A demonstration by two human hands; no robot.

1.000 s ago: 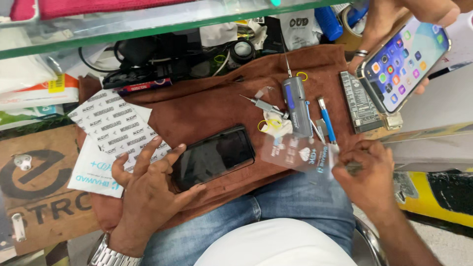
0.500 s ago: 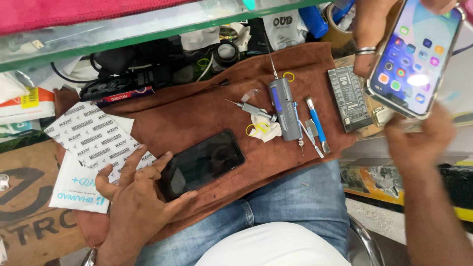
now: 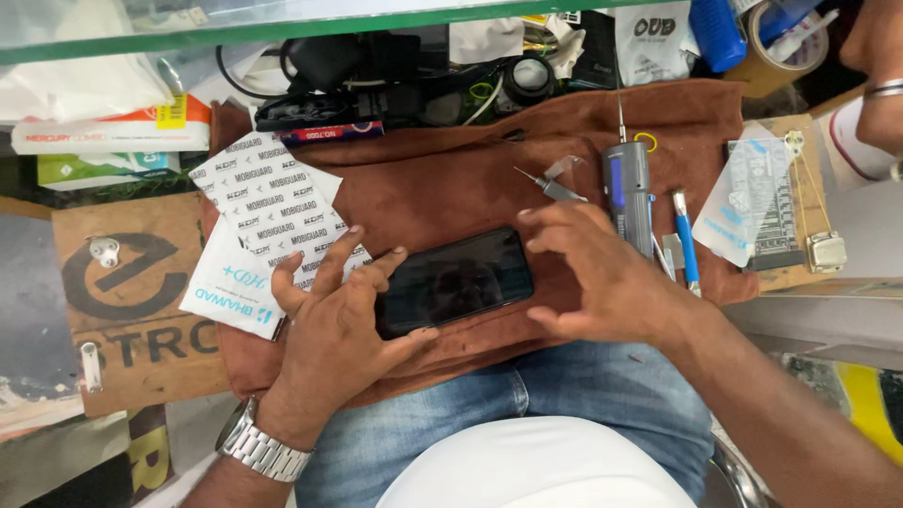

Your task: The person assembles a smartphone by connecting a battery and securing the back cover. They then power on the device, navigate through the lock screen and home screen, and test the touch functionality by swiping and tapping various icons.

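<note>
Closest to you is your own lap: blue jeans (image 3: 583, 404) with a brown leather cloth (image 3: 442, 179) draped over them, and that's where everything sits.

Your left hand (image 3: 334, 329) has its fingers spread wide. The thumb hooks the near edge of the dark phone (image 3: 454, 280) and the fingertips rest at its left end, so you're pinning it flat rather than gripping it. There's a metal wristwatch (image 3: 263, 447) on that wrist.

Your right hand (image 3: 602, 277) comes in from the other side, fingers loosely curled and a bit apart, tips touching the phone's right end. The phone lies screen up and switched off, right between your two sets of fingers, slightly tilted on the cloth.

Just left of your left fingertips are white printed packets (image 3: 273, 212), partly under those fingers. Just past your right fingers sits the grey electric screwdriver (image 3: 628, 193), with a blue-handled tool (image 3: 686, 240) beside it and tweezers (image 3: 550, 185) a little beyond your index finger.

Further right of your right hand there's a clear film sheet (image 3: 743, 202) lying over a small board on the tabletop edge.

Way out past everything is a tangle of black cables and gear (image 3: 376, 71) under the glass shelf (image 3: 188, 33), and another person's hand (image 3: 879, 75) with a bangle in the far right corner.
</note>
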